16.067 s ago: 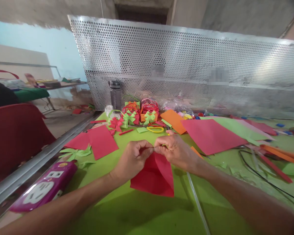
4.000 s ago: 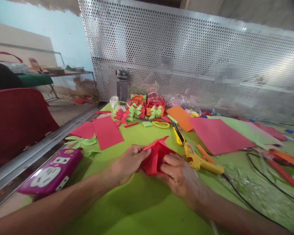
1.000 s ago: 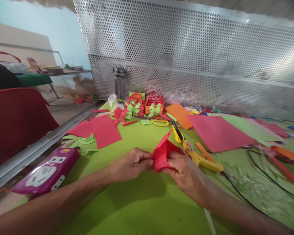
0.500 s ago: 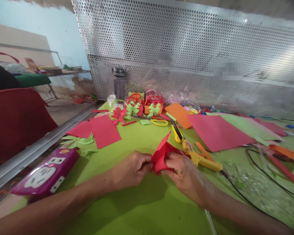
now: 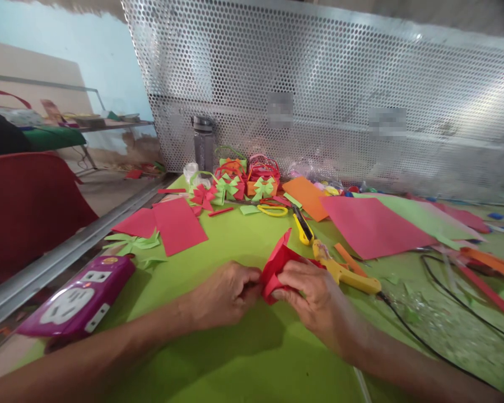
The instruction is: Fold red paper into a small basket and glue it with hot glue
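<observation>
A folded piece of red paper [image 5: 277, 264] is held above the green tabletop [image 5: 235, 238], between both hands. My left hand [image 5: 231, 291] pinches its left edge with closed fingers. On the other side my right hand [image 5: 308, 288] grips the paper, thumb at the lower edge and fingers over the front. The paper's tip points up, and part of it is hidden behind my right fingers. Just beyond my right hand lies a yellow glue gun [image 5: 346, 274], its nozzle end near a yellow-and-black cutter [image 5: 303, 226].
A purple power strip [image 5: 82, 296] lies at the left. Red sheets [image 5: 180, 226], yellow-handled scissors [image 5: 273, 210] and small paper baskets [image 5: 262, 182] are farther back, near a bottle [image 5: 204, 145]. Pink sheets [image 5: 373, 226] and a black cable [image 5: 428, 350] are at the right.
My right hand has shifted its grip, with the thumb now on the paper's lower front edge. The red paper has turned slightly between the hands. My left hand has hardly moved.
</observation>
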`<state>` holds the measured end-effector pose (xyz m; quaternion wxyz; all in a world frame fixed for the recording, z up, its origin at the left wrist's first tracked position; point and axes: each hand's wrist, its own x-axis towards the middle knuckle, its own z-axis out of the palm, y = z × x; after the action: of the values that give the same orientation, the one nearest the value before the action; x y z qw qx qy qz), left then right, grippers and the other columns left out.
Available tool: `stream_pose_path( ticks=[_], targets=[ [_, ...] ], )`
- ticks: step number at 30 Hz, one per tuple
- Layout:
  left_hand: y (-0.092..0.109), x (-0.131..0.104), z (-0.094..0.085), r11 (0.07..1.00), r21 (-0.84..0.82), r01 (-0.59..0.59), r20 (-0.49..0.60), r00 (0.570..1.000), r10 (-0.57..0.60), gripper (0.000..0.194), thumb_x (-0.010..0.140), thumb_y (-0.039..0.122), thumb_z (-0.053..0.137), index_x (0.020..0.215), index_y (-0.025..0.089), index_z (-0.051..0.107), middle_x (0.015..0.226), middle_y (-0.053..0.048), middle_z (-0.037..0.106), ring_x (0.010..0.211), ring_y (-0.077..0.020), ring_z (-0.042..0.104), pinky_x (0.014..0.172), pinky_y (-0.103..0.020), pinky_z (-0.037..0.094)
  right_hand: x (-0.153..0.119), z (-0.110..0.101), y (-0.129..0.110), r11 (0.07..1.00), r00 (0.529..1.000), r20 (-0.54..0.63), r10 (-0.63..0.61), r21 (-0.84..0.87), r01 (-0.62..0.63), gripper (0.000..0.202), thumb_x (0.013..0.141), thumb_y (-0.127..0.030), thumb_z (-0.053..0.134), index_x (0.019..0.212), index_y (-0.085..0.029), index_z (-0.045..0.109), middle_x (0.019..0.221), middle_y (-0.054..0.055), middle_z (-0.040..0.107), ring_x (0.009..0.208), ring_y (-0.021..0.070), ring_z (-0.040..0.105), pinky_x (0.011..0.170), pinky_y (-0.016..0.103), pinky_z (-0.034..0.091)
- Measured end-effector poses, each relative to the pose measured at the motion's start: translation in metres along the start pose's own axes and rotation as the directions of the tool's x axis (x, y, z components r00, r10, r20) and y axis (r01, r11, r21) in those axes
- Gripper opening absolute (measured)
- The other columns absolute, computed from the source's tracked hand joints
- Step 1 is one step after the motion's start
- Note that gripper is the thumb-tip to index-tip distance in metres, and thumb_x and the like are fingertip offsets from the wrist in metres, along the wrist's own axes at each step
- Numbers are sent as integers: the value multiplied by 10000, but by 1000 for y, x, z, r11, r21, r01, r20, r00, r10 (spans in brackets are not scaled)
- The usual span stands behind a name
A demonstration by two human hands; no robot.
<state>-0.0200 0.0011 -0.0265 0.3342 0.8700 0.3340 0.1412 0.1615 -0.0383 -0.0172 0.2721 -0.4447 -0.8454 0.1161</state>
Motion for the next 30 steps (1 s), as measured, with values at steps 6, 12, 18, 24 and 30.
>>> stream_pose_path(
  ticks=[6, 12, 18, 24, 30],
  targets=[
    [1, 0, -1, 999, -35, -14, 32, 999, 15, 158, 777, 109, 407, 740, 144, 557, 579, 46, 460, 513, -73, 387, 483, -185, 266, -1, 2, 3, 1000, 996, -83, 8, -16, -9, 64, 800, -156, 576, 739, -164, 589, 680, -2, 593, 655, 124, 517, 644, 237, 352],
    [-1, 0, -2, 994, -106, 30, 10, 1000, -30, 147, 788, 115, 391, 721, 159, 515, 591, 50, 444, 527, -81, 382, 492, -188, 277, 0, 2, 5, 1000, 995, -97, 3, -22, -5, 82, 807, -164, 570, 728, -165, 589, 661, -3, 584, 642, 122, 518, 640, 238, 355],
    [2, 1, -7, 944, -330, 10, -28, 999, -20, 213, 874, 246, 348, 787, 153, 519, 704, 23, 481, 649, -104, 433, 578, -191, 340, 0, 6, 5, 998, 995, -78, -60, -23, 59, 118, 812, -156, 559, 702, -165, 601, 638, -7, 572, 617, 108, 515, 633, 229, 364],
    [-4, 2, 3, 943, -322, 83, -99, 988, -121, 305, 874, 293, 367, 643, 139, 493, 576, 43, 364, 534, -81, 306, 487, -202, 249, 0, 13, 2, 994, 991, -84, -104, -34, 101, 188, 843, -184, 484, 705, -179, 612, 623, 3, 572, 571, 110, 501, 536, 209, 361],
    [0, -1, 7, 847, -531, 39, -62, 994, -85, 312, 876, 349, 372, 709, 129, 516, 638, 6, 462, 579, -98, 386, 543, -215, 325, -1, 14, 0, 998, 991, -137, -13, -68, 4, 103, 827, -141, 510, 789, -159, 604, 690, 23, 648, 644, 134, 579, 621, 239, 399]
  ],
)
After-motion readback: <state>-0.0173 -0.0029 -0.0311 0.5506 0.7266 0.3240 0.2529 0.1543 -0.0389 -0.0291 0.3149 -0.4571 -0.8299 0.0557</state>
